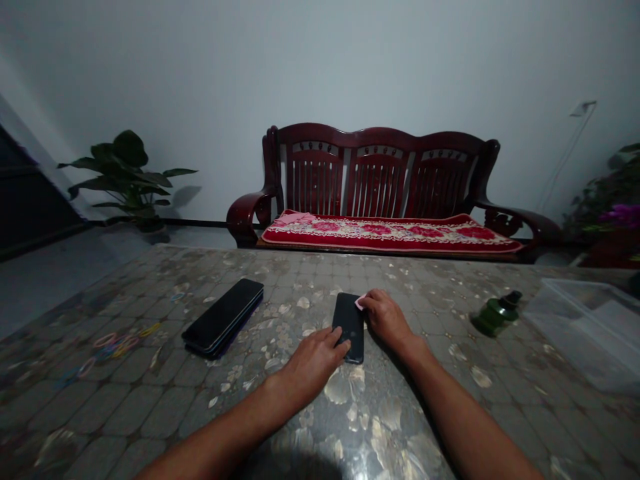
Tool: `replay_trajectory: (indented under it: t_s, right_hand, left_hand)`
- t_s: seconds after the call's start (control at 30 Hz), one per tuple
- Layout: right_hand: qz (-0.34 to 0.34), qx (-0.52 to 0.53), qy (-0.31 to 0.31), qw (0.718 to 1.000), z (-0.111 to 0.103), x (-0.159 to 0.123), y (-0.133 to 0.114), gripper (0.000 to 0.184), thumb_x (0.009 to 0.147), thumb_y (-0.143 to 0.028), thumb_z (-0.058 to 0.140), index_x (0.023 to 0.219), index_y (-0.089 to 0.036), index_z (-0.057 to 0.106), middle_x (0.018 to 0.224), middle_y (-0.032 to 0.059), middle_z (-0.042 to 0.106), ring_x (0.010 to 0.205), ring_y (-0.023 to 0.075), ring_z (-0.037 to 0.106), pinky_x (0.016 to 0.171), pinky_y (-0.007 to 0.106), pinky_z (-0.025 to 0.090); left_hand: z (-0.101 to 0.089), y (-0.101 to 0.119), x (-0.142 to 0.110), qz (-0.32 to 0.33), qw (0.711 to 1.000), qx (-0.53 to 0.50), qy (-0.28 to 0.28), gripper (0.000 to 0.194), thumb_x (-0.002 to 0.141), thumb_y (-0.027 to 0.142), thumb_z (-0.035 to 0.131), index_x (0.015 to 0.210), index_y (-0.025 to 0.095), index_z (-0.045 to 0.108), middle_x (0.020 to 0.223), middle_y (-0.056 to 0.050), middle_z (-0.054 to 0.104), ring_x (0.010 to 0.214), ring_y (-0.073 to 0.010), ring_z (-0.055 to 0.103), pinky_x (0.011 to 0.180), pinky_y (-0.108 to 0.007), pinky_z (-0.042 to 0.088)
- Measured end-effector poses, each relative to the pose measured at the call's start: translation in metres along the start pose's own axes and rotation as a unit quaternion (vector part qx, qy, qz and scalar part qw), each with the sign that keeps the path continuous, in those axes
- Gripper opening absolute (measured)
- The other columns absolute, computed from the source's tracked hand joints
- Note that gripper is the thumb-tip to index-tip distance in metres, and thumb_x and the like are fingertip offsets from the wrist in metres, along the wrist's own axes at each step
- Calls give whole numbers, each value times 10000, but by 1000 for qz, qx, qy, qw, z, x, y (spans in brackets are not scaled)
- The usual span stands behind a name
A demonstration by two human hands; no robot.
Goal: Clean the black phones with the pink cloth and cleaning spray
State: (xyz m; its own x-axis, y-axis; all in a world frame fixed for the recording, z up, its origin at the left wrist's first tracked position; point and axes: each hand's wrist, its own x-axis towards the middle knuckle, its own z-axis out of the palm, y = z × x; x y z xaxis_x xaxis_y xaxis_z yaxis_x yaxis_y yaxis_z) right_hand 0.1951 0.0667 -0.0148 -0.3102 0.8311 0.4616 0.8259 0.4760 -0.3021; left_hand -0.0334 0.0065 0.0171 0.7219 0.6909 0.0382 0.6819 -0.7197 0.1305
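A black phone (348, 321) lies flat on the patterned table (280, 413). My left hand (315, 362) rests on the table with its fingertips pressed on the phone's near left corner. My right hand (386, 316) sits at the phone's far right corner, fingers pinched on a small pink piece (359, 303) that touches the phone. To the left lies a stack of dark phones (223, 317).
A green bottle (496, 314) lies on its side at the right. A clear plastic box (590, 327) stands at the right edge. Coloured rubber bands (117, 343) lie at the left. A wooden bench (380, 193) with a red cushion stands beyond the table, with plants at both sides.
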Motion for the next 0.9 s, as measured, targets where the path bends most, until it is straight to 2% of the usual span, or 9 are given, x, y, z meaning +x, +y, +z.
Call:
replay_trajectory:
  t_s: [0.2, 0.27, 0.43, 0.7, 0.9]
  right_hand:
    - [-53, 29, -37, 998, -5, -9, -9, 359, 757, 48, 509, 917, -183, 732, 923, 72, 662, 922, 209, 585, 821, 297, 467]
    - [-58, 27, -39, 997, -6, -10, -10, 352, 767, 43, 512, 920, -185, 731, 921, 69, 660, 921, 208, 583, 816, 294, 462]
    - [-11, 9, -24, 1000, -4, -7, -8, 350, 833, 24, 496, 964, -195, 735, 937, 70, 664, 931, 200, 588, 815, 286, 459]
    - [-57, 23, -41, 997, -3, -10, -17, 340, 764, 19, 527, 907, -205, 740, 864, 53, 641, 869, 194, 595, 772, 279, 461]
    - [-19, -2, -40, 999, -5, -6, -19, 331, 787, 2, 521, 931, -196, 745, 869, 59, 628, 871, 197, 582, 765, 281, 455]
  left_hand:
    - [8, 1, -2, -11, 1000, -1, 28, 290, 959, 158, 606, 1237, 193, 680, 1332, -130, 663, 1253, -298, 614, 1056, -446, 504]
    - [11, 1, -2, -3, 999, 5, 42, 268, 960, 152, 602, 1211, 190, 687, 1314, -119, 674, 1271, -282, 600, 1083, -436, 482]
    - [13, -1, -3, 16, 998, 11, 59, 231, 961, 123, 583, 1154, 179, 696, 1231, -113, 709, 1172, -267, 654, 1019, -421, 516]
    - [18, -1, -3, 14, 997, -2, 78, 156, 971, 173, 607, 1095, 201, 696, 1166, -91, 717, 1125, -256, 661, 975, -396, 517]
    - [23, -2, 4, 23, 996, 9, 88, 134, 963, 212, 638, 1090, 202, 681, 1162, -85, 710, 1102, -250, 662, 936, -379, 511]
